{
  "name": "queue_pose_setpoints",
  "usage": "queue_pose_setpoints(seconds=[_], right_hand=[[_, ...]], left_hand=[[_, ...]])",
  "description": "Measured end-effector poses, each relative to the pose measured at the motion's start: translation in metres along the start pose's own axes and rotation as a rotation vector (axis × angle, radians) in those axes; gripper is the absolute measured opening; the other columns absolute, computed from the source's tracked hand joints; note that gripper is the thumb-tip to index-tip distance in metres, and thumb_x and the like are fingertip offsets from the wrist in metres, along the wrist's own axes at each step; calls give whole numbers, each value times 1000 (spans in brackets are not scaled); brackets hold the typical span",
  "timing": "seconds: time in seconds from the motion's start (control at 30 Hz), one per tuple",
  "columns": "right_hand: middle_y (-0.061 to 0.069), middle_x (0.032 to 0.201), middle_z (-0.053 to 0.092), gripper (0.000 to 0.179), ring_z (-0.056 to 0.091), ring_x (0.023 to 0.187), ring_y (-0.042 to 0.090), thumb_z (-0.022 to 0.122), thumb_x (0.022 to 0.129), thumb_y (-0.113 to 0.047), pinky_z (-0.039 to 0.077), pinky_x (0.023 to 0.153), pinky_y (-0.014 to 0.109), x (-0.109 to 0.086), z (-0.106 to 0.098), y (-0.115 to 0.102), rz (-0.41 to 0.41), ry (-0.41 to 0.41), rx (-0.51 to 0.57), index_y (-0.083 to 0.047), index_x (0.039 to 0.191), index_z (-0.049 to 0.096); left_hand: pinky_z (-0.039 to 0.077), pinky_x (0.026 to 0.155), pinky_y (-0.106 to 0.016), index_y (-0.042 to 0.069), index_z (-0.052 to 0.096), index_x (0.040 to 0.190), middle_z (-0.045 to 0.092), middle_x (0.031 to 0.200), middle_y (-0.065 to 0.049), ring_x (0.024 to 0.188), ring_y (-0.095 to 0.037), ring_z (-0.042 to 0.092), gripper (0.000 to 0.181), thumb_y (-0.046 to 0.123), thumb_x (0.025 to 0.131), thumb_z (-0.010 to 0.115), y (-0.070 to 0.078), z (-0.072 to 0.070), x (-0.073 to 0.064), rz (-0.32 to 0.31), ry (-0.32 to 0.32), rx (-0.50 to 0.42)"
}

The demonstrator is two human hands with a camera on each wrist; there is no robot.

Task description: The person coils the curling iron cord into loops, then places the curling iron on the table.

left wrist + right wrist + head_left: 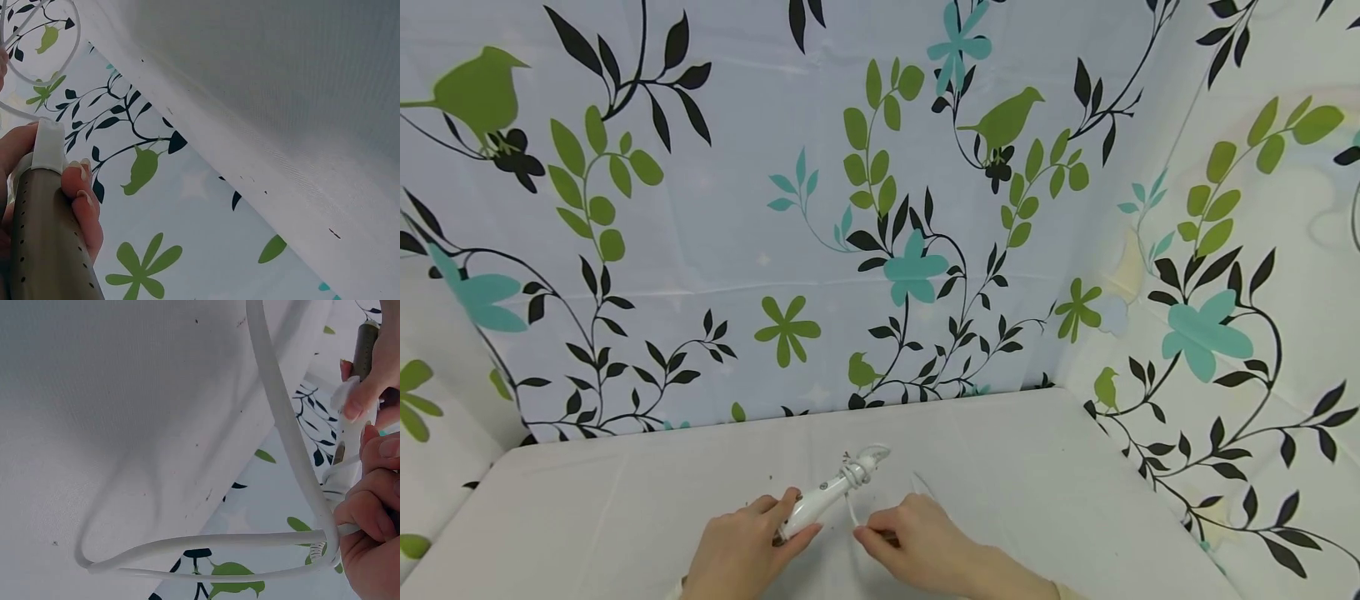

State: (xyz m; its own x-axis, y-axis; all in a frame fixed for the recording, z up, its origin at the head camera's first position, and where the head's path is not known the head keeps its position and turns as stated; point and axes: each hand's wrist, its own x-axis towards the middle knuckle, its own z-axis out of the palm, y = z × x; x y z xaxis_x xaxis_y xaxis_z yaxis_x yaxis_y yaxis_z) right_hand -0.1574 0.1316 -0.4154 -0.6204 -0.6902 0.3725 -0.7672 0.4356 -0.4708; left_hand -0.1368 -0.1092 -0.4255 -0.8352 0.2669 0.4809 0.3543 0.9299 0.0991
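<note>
A curling iron with a white handle point(829, 493) lies slantwise in my left hand point(741, 542), which grips it near its lower end. Its brown barrel point(50, 237), dotted with small holes, shows in the left wrist view; the palm hides it in the head view. White cord point(855, 473) is wound round the far end of the handle. Beside it, my right hand point(917, 537) has curled fingers pinching a length of that cord. Seen from the right wrist, loose cord point(278, 400) hangs in a wide loop near the fingers.
Both hands are over a white table point(625, 517). Behind it hangs a pale cloth point(722, 275) printed with leaves, flowers and birds, and a similar cloth point(1300, 350) runs along the right side.
</note>
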Motion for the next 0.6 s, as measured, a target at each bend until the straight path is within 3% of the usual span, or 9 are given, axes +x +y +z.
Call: queue_pose_setpoints(seconds=[0.23,0.43,0.6], right_hand=[[-16,50,31,38,20,47,-14,67,91,-11,19,44,8,-1,-8,2,-91,35,-145,-18,61,44],[-16,55,36,28,24,51,-12,70,91,-11,21,51,6,1,-10,7,-154,112,-273,-18,69,55],[-16,57,40,22,26,51,-11,71,91,-13,20,50,6,2,-10,11,-188,120,-362,-17,73,59]], left_hand=[[33,42,-19,16,75,101,60,65,6,45,-1,36,42,49,76,83,-1,-1,-1,-16,-25,0],[32,41,-21,17,74,103,60,66,7,45,-2,36,43,51,78,80,-2,-6,1,-70,-59,-1],[31,41,-22,16,73,101,53,61,8,44,-3,35,41,48,77,81,-3,-6,1,-74,-69,10]])
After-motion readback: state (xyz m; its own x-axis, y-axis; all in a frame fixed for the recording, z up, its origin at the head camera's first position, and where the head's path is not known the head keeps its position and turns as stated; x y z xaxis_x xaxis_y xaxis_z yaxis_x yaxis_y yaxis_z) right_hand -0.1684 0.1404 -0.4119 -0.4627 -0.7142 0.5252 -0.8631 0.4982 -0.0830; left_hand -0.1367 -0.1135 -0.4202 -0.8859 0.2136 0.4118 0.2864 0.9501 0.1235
